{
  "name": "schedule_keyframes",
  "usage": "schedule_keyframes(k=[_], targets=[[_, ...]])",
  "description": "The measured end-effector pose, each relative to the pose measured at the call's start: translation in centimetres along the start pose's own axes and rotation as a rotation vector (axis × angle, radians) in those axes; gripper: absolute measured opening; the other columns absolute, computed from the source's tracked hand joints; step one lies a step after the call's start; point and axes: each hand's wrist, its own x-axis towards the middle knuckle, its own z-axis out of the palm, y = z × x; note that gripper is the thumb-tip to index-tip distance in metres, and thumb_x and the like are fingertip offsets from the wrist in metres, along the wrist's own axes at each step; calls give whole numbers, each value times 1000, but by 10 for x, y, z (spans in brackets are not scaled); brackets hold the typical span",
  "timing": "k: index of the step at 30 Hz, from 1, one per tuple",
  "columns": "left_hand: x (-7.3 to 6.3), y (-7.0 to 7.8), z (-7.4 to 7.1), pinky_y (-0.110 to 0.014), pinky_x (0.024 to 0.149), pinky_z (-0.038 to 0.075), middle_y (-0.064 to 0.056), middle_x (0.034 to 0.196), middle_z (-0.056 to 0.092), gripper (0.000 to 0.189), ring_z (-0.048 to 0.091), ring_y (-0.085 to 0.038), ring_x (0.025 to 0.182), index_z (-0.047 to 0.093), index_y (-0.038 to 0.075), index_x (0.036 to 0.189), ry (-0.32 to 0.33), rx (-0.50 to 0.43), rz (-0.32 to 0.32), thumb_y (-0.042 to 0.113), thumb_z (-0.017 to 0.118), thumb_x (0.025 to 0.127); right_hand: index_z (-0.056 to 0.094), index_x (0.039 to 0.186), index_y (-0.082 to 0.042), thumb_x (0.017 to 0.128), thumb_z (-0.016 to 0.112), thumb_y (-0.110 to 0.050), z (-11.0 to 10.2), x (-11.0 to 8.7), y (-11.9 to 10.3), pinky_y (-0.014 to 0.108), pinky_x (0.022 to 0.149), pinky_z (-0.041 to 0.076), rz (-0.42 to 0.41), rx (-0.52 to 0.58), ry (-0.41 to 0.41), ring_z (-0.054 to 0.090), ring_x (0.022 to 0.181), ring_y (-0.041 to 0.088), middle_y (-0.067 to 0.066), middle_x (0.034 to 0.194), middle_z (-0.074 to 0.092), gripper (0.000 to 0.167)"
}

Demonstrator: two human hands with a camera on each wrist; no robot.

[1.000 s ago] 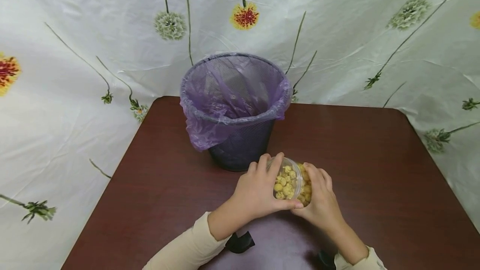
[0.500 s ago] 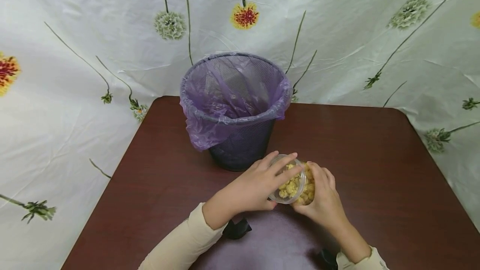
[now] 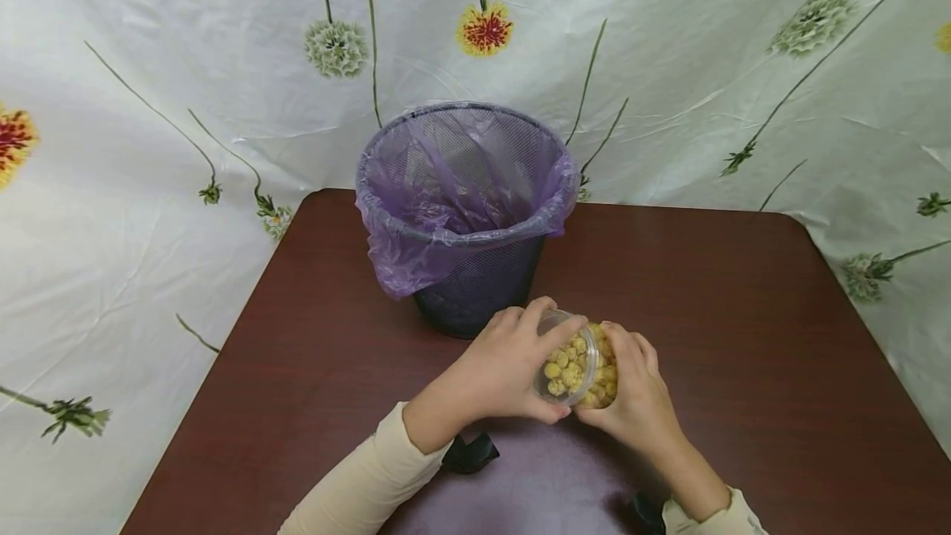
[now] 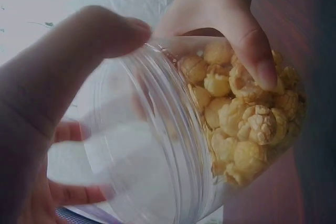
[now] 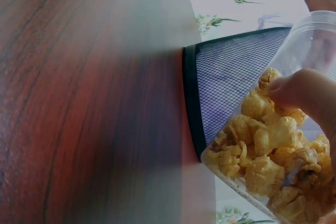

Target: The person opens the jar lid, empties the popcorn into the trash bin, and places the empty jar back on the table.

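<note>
A clear plastic jar (image 3: 605, 370) of yellow popcorn (image 5: 268, 153) is held tilted over the table, its top towards the left. My left hand (image 3: 501, 366) spans the clear lid (image 4: 144, 150), thumb at one edge and fingers curled round the other. The lid sits on the jar's mouth in the left wrist view. My right hand (image 3: 635, 395) grips the body from the right, with its thumb (image 5: 302, 93) pressed along the side wall. The popcorn lies towards the jar's base, leaving space under the lid. The right hand hides part of the jar.
Behind the hands, a dark mesh wastebasket (image 3: 483, 287) lined with a purple bag (image 3: 409, 262) stands on the reddish-brown table (image 3: 691, 287). A flower-printed white cloth (image 3: 669, 64) hangs beyond the table's edge. A black item (image 3: 471, 454) shows beside the left sleeve.
The left hand's fingers stretched across the lid half a second ago and have drawn back round its edge. The jar shifted slightly right, then back left. The right hand keeps its grip.
</note>
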Motion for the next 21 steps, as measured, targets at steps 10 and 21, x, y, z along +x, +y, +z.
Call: schedule_keyframes(k=[10, 21], targets=[[-1, -1, -2, -47, 92, 36, -16, 142, 21, 112, 26, -39, 125, 19, 20, 144, -110, -83, -49, 74, 63, 55, 36, 128, -3, 38, 89, -27, 1, -1, 0, 53, 68, 45, 12, -17, -11, 34, 110, 37, 13, 128, 42, 107], [0, -6, 0, -34, 82, 46, -9, 141, 24, 102, 36, -32, 117, 27, 22, 141, -140, -90, 121, 39, 81, 57, 36, 128, -4, 41, 85, -25, 2, -2, 2, 53, 69, 45, 8, -6, -14, 35, 109, 38, 14, 126, 43, 102]])
